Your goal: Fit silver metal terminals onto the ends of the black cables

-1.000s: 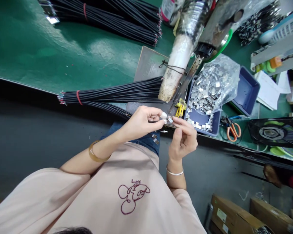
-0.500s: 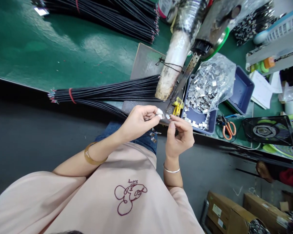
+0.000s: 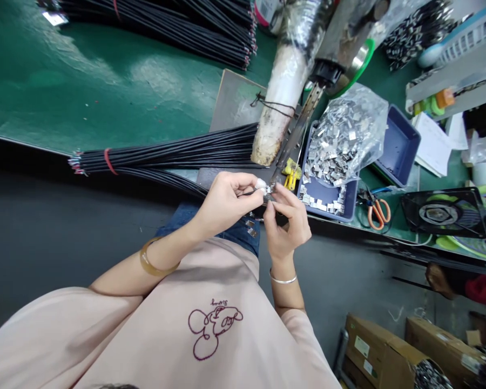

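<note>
My left hand (image 3: 230,201) is closed in a pinch on a thin black cable, only a bit of which shows between the fingers; a white cover sits on one fingertip. My right hand (image 3: 288,220) meets it from the right, thumb and fingers closed around a small shiny metal shell (image 3: 271,189) at the cable's end. The fingers hide how shell and cable fit together. Behind the hands lies a bundle of black cables (image 3: 178,148) with a red band. Just beyond my right hand is a blue tray (image 3: 350,208) with loose metal shells (image 3: 332,146) and a plastic bag of them.
A wrapped white post (image 3: 273,113) and a metal bar (image 3: 297,132) slant over the grey board (image 3: 230,105). Yellow-handled cutters (image 3: 291,175) lie beside the tray. Orange-handled pliers (image 3: 378,212) and a black fan (image 3: 443,213) are at right. More cables (image 3: 166,27) lie at the back.
My right hand has moved left with the metal shell and now touches my left fingertips, where a gap showed before. My left hand has barely moved.
</note>
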Demonstrator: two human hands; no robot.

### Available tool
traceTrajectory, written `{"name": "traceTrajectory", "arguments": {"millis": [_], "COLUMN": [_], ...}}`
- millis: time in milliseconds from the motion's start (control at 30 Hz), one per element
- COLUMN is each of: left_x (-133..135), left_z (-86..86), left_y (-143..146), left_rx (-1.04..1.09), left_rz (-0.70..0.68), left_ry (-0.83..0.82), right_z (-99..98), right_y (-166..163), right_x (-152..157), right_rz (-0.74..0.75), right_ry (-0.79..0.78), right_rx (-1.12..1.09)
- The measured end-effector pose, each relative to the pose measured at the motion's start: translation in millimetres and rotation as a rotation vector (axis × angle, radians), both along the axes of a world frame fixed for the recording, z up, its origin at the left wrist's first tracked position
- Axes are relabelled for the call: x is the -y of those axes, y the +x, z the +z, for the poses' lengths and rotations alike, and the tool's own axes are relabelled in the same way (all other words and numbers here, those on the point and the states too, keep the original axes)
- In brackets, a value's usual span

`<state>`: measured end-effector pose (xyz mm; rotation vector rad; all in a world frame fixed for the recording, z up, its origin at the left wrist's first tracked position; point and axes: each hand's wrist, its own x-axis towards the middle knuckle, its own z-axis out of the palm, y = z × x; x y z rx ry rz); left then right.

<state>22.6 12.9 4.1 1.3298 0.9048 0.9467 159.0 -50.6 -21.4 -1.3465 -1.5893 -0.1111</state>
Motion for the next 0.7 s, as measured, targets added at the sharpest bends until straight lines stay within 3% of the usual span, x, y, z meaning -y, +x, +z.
{"name": "traceTrajectory", "arguments": {"millis": [167, 367, 700], "left_x": [-1, -3, 0], "left_z": [1.1, 5.0, 6.2], "left_y": [5, 6, 5], "left_rx": [0.014, 0.004, -0.056], "left_rz": [0.048, 0.071, 0.048], "left_ry": [-0.017, 0.026, 0.05], "right_z": [6.6, 18.7, 20.3], "right_y": [3, 1, 1], "right_x": [-6, -11, -10], "right_rz": [-0.013, -0.02, -0.046], "right_ry": [-0.1, -0.067, -0.084], "right_rx": [-0.061, -0.037, -0.053]}}
